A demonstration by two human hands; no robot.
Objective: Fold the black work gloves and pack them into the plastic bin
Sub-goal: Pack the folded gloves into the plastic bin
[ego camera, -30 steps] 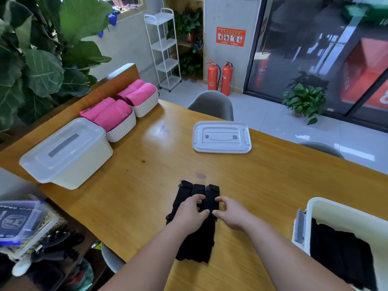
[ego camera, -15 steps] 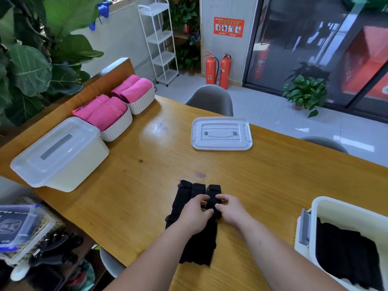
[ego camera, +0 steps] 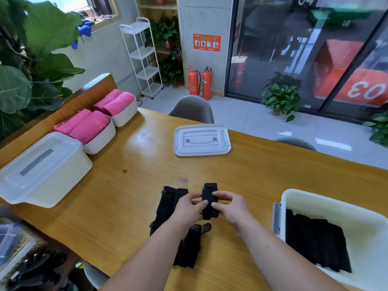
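A folded black glove [ego camera: 209, 196] stands lifted a little off the wooden table [ego camera: 117, 196], pinched from both sides. My right hand [ego camera: 230, 208] grips its right edge and my left hand [ego camera: 188, 208] pinches its left edge. The other black gloves [ego camera: 168, 204] lie in a loose pile just left of it and run back under my left forearm. An open white plastic bin [ego camera: 336, 206] sits at the right with folded black gloves [ego camera: 315, 238] lying flat inside.
The bin's white lid [ego camera: 201, 139] lies flat further back on the table. A closed translucent bin [ego camera: 39, 169] and two white baskets of pink cloth [ego camera: 90, 127] line the left side. A grey chair [ego camera: 193, 110] stands behind the table.
One folded glove has been pulled to the right, away from the pile, and is now held apart between both hands. The camera has tilted up and shifted a little.
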